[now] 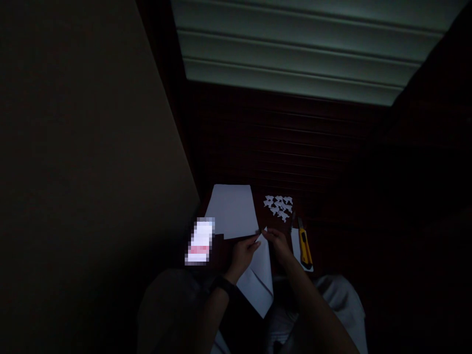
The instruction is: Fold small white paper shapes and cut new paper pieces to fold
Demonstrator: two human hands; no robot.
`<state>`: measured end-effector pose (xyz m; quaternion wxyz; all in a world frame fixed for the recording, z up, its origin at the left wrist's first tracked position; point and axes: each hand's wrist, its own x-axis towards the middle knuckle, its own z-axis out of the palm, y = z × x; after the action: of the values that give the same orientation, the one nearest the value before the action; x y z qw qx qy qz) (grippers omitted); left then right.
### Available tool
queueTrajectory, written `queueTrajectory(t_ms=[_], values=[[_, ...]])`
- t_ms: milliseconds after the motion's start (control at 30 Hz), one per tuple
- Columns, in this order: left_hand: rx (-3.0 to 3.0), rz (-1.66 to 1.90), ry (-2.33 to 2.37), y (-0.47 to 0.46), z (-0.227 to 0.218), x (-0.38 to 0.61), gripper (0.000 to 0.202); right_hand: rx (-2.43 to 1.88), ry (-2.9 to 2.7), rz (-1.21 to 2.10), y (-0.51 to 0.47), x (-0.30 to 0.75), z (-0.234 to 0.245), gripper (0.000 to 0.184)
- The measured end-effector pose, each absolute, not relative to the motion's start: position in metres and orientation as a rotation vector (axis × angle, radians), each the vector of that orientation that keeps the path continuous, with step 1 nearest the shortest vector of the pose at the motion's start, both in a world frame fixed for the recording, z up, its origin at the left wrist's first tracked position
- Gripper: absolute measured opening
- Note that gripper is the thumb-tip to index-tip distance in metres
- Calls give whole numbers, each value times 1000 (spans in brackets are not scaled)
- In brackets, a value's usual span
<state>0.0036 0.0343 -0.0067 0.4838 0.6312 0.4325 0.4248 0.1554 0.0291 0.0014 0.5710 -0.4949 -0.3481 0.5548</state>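
Note:
Between my knees a white sheet of paper [260, 275] hangs with a fold across it and one corner pointing up. My left hand [244, 253], with a dark band on the wrist, pinches its upper left edge. Close to that tip, my right hand [279, 243] has its fingers closed on the paper's upper right side. The two hands are almost touching at the top corner. Dim light hides the exact placing of the fingertips.
A white paper stack [234, 209] lies beyond my hands on a dark table, beside a lit phone [200, 241] with a blurred screen. Several small folded paper pieces [279, 206] sit at the back right. A yellow utility knife [304, 246] rests on a white paper strip [295, 238].

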Motion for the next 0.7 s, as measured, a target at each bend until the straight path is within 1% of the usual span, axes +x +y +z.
queueTrajectory(t_ms=[67, 200, 267, 500, 600, 700], values=[[1521, 1045, 1077, 35, -8, 4, 32, -1147, -828, 1358, 29, 156, 2, 34], [1529, 1064, 1067, 36, -8, 3, 30, -1109, -830, 1435, 31, 155, 2, 52], [1547, 1070, 1038, 37, -6, 2, 29, -1114, -830, 1422, 31, 154, 2, 57], [1573, 1002, 935, 41, -2, -5, 32, -1118, -735, 1405, 32, 155, 0, 65], [1585, 975, 921, 39, -4, -6, 33, -1123, -684, 1409, 30, 157, 1, 63], [1550, 1030, 1022, 36, -7, -4, 29, -1099, -687, 1419, 27, 156, 4, 58]])
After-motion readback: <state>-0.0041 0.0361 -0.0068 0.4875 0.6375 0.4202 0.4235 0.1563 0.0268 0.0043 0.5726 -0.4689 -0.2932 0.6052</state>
